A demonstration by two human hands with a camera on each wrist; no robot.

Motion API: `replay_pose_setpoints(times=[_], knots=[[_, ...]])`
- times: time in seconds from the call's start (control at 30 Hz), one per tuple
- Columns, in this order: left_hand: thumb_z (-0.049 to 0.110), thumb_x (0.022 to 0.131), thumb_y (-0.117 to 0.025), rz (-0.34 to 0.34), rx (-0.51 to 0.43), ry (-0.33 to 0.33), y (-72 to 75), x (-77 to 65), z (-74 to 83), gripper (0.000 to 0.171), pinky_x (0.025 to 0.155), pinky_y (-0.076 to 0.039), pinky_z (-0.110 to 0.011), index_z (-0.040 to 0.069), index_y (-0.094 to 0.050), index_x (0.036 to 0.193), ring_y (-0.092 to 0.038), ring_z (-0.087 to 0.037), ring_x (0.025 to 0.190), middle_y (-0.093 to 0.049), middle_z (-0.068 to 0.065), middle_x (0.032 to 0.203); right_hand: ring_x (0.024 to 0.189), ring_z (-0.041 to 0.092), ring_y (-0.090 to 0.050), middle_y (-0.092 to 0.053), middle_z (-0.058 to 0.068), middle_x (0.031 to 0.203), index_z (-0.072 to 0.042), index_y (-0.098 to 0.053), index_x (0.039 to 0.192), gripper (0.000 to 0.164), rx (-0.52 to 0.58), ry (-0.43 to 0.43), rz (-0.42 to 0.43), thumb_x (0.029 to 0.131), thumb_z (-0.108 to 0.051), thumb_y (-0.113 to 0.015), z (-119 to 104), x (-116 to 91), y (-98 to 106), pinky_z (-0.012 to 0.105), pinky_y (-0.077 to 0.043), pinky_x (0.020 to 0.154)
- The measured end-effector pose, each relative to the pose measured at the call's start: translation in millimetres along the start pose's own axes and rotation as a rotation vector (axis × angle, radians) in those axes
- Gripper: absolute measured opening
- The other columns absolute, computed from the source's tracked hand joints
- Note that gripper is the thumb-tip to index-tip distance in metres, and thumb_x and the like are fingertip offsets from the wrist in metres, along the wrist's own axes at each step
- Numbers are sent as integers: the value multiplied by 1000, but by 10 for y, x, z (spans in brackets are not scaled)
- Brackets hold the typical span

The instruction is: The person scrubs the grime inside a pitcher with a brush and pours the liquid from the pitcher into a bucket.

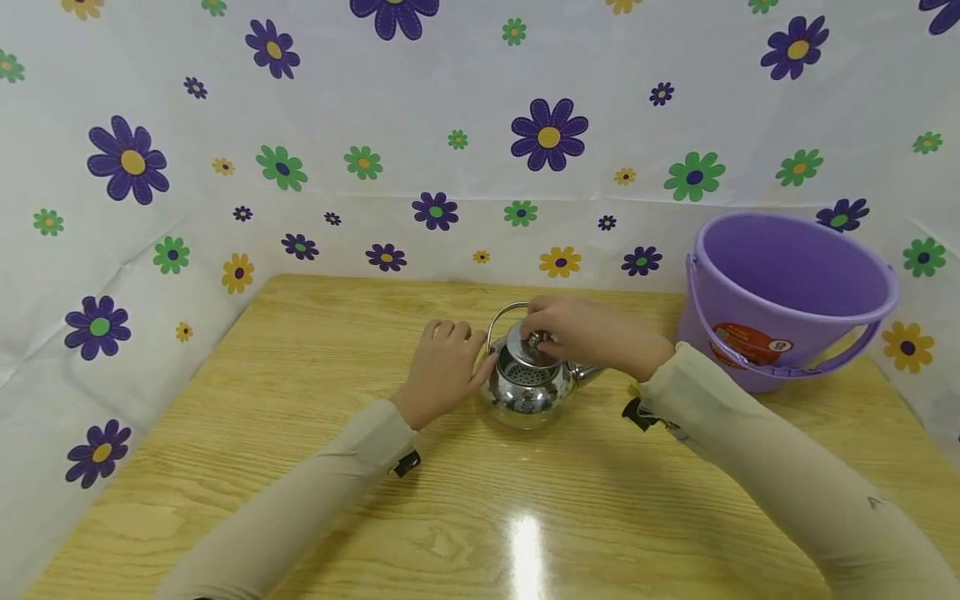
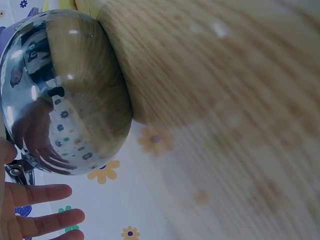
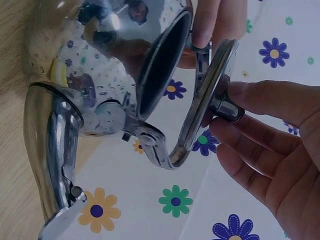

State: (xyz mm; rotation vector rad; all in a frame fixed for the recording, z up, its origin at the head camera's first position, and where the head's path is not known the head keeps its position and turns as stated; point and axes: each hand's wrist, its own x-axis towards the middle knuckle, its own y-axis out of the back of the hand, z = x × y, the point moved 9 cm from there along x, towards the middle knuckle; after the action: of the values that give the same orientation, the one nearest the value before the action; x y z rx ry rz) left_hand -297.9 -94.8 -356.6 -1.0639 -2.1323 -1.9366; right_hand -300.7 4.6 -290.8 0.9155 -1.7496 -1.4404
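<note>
A shiny steel kettle (image 1: 525,398) stands on the wooden table, its spout (image 1: 588,373) towards the right. My right hand (image 1: 581,332) pinches the knob of the kettle lid (image 1: 527,347) between thumb and fingers. The lid (image 3: 207,100) is raised and tilted above the kettle mouth, close to the arched handle (image 3: 159,147). A perforated strainer (image 1: 527,373) shows inside the mouth. My left hand (image 1: 446,367) is at the kettle's left side, its thumb at the handle's base. Its other fingers (image 2: 52,220) stretch out straight past the kettle.
A purple bucket (image 1: 795,275) with a lowered handle stands at the table's back right, beyond my right forearm. Flower-printed white sheeting (image 1: 442,108) hangs behind the table and along its sides. The wooden tabletop (image 1: 337,358) reflects a bright light near its front.
</note>
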Motion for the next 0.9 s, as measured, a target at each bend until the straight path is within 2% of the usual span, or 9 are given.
replay_pose_setpoints(times=[0.17, 0.43, 0.7, 0.9], knots=[[40, 93, -51, -26, 1, 4, 7, 8, 6, 34, 91, -45, -45, 8, -62, 100, -61, -29, 89, -63, -9, 92, 86, 16, -59, -63, 8, 97, -7, -69, 98, 14, -3, 15, -27, 85, -4, -66, 11, 73, -75, 29, -52, 76], [37, 92, -53, -6, 20, -18, 48, 10, 43, 31, 90, -46, -44, 8, -63, 99, -61, -28, 87, -64, -8, 89, 84, 14, -59, -63, 6, 96, -8, -70, 99, 16, 3, -6, -93, 86, -4, -64, 26, 144, -213, 28, -52, 74], [36, 93, -53, -10, 15, -16, 48, 8, 43, 31, 88, -46, -43, 8, -64, 99, -61, -27, 87, -64, -8, 89, 81, 14, -58, -62, 7, 95, -7, -70, 99, 15, -40, 35, -80, 85, -5, -64, -20, 133, -258, 27, -51, 71], [37, 93, -52, -21, 4, -11, 25, 11, 31, 33, 89, -46, -43, 8, -64, 102, -61, -26, 88, -63, -8, 90, 82, 15, -58, -61, 8, 96, -8, -70, 98, 15, -52, 31, -75, 85, -4, -65, -14, 125, -280, 29, -50, 71]])
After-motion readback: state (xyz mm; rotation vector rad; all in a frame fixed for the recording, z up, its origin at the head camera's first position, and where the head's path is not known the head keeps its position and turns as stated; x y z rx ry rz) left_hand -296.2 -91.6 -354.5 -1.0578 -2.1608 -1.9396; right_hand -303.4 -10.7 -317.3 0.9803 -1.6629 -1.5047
